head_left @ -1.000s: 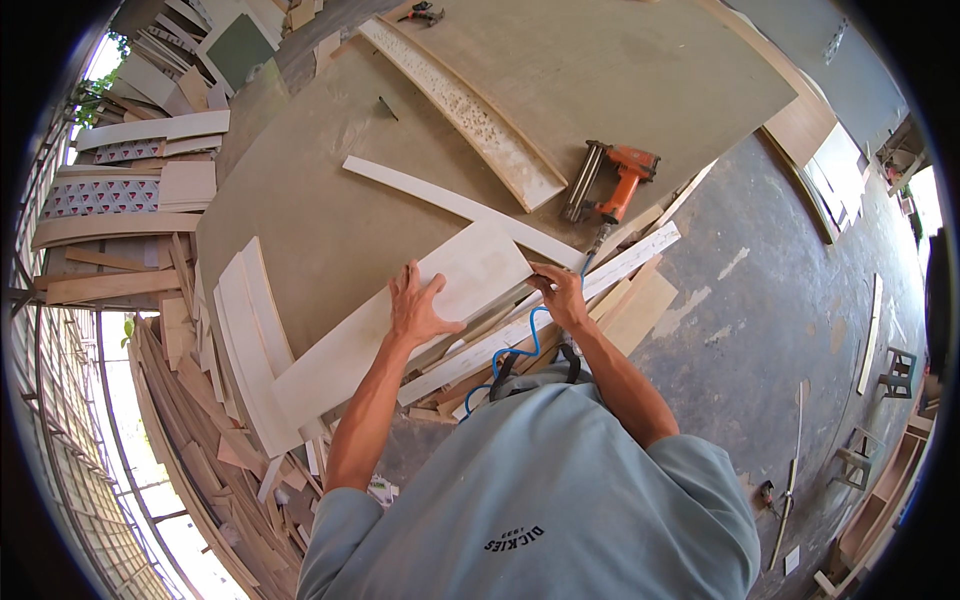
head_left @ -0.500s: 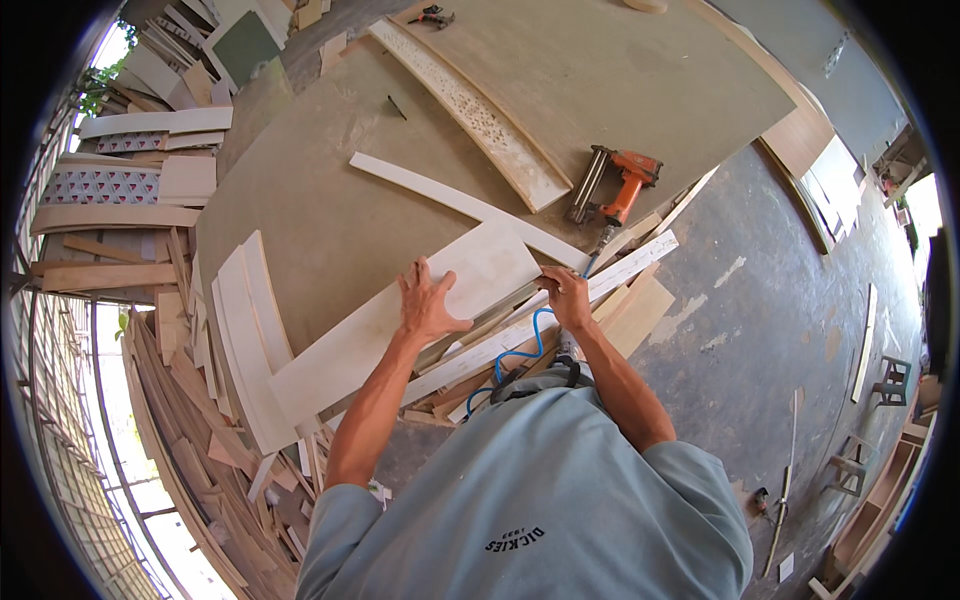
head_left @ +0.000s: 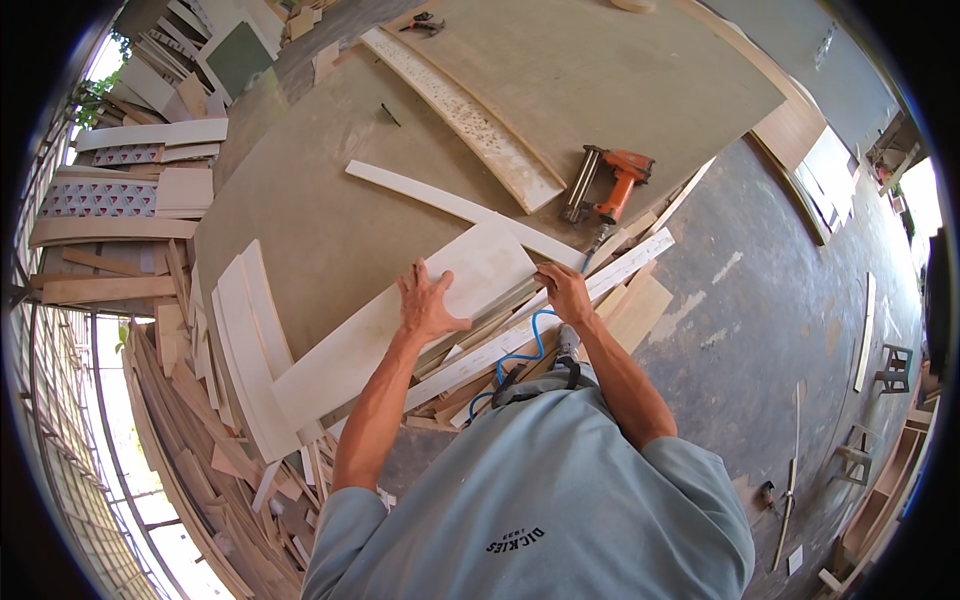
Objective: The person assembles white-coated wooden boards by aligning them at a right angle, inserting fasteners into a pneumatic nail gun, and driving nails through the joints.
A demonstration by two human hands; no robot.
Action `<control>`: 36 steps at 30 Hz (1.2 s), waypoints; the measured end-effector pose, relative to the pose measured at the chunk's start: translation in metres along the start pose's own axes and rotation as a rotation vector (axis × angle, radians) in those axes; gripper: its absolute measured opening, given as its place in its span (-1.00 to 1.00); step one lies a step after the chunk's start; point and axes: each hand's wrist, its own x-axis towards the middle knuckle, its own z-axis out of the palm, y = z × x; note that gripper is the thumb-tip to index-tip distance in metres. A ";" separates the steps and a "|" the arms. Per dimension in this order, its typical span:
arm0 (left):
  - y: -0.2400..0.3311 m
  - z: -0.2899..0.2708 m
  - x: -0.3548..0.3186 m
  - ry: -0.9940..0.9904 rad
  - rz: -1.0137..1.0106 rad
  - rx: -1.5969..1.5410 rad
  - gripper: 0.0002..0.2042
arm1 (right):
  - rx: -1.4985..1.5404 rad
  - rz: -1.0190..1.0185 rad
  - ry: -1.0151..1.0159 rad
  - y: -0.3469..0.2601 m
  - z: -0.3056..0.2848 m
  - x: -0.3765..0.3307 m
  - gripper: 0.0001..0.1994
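Head view: a long pale wooden board (head_left: 400, 335) is seen lying slantwise across the near edge of the large grey-brown tabletop (head_left: 330, 210), over a heap of narrower wood strips (head_left: 600, 285). The left hand (head_left: 428, 303) is pressed flat on the board's upper face, fingers spread apart, nothing clasped in its grip. The right hand (head_left: 563, 292) is set at the board's right end, fingers curled down over the corner edge; whether that grip is closed around the board or merely resting on it cannot be told. An orange nail gun (head_left: 610, 190) lies on the tabletop just beyond the right hand, apart from it. A blue air hose (head_left: 520, 350) is looped below the board, between the forearms.
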 end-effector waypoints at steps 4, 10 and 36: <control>-0.001 -0.003 0.000 -0.010 -0.004 0.000 -0.21 | -0.004 0.022 0.029 -0.002 0.001 0.003 -0.84; -0.003 -0.004 0.001 -0.014 -0.003 -0.020 -0.25 | 0.028 0.075 -0.025 -0.003 -0.003 0.008 -0.80; -0.014 -0.006 0.005 -0.072 0.023 -0.022 -0.22 | -0.079 -0.051 -0.021 -0.007 -0.006 0.013 -0.85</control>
